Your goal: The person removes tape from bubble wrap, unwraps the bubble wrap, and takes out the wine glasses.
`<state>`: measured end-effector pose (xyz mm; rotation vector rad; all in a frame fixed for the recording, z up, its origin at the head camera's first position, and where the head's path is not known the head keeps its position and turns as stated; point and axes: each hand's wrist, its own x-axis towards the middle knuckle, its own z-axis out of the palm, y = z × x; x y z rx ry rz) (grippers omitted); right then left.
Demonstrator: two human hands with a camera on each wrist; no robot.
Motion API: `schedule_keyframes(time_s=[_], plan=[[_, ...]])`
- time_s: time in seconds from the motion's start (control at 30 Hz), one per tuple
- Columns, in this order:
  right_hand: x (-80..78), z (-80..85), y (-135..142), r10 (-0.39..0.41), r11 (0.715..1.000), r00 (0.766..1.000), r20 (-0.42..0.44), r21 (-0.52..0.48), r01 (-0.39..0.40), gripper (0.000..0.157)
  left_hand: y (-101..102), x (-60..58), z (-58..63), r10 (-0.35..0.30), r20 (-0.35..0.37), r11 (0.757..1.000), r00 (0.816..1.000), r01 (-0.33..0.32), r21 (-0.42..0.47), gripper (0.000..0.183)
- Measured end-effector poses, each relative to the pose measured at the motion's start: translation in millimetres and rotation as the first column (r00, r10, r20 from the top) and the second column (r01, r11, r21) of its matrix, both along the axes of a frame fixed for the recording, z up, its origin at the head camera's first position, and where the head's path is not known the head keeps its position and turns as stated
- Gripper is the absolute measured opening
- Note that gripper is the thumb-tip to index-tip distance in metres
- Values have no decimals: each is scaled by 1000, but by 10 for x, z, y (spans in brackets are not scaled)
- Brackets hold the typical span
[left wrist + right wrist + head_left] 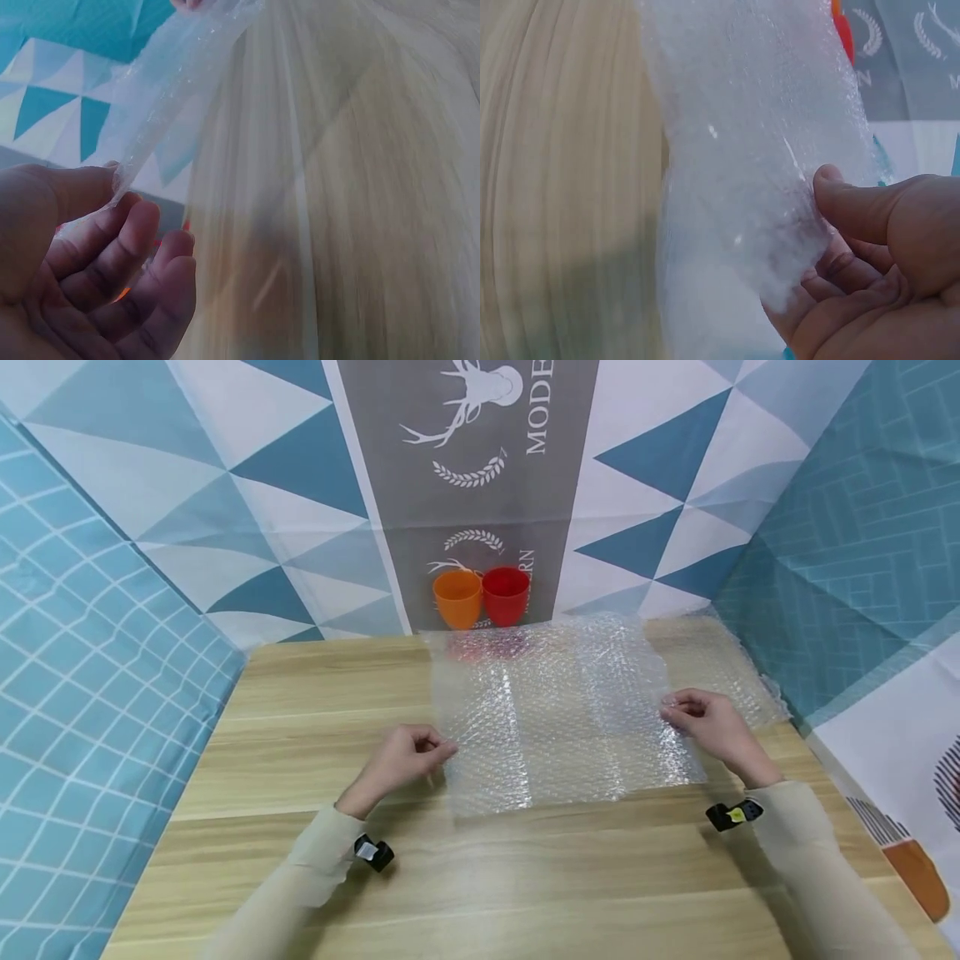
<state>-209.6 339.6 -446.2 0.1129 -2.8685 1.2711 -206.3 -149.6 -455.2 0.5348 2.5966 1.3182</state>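
A clear sheet of bubble wrap (555, 718) is stretched between both hands, held above the wooden table. My left hand (408, 756) pinches its left edge between thumb and index finger; in the left wrist view the sheet (172, 97) runs away from that pinch. On the opposite edge, my right hand (708, 722) pinches the wrap between thumb and fingers, and the right wrist view shows the film (742, 150) folding over at the grip. Behind the sheet's far edge stand an orange cup (457, 597) and a red cup (506, 596), their lower parts seen through it.
Another piece of bubble wrap (705, 660) lies at the table's back right corner. The wood-grain table (330, 693) meets patterned cloth walls at the back and sides. A black wrist camera (373, 852) is strapped to the left wrist, another (733, 815) to the right.
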Motion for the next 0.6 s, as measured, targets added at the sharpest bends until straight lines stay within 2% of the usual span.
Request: schedule_keyframes(time_s=[0.37, 0.6], plan=[[-94, -41, 318, -38, 998, 999, 39, 60, 35, 36, 403, -90, 16, -63, -40, 998, 997, 63, -21, 22], [-120, -18, 450, -62, 996, 995, 80, 69, 56, 40, 655, -182, 26, -113, -103, 993, 988, 110, -39, 25]])
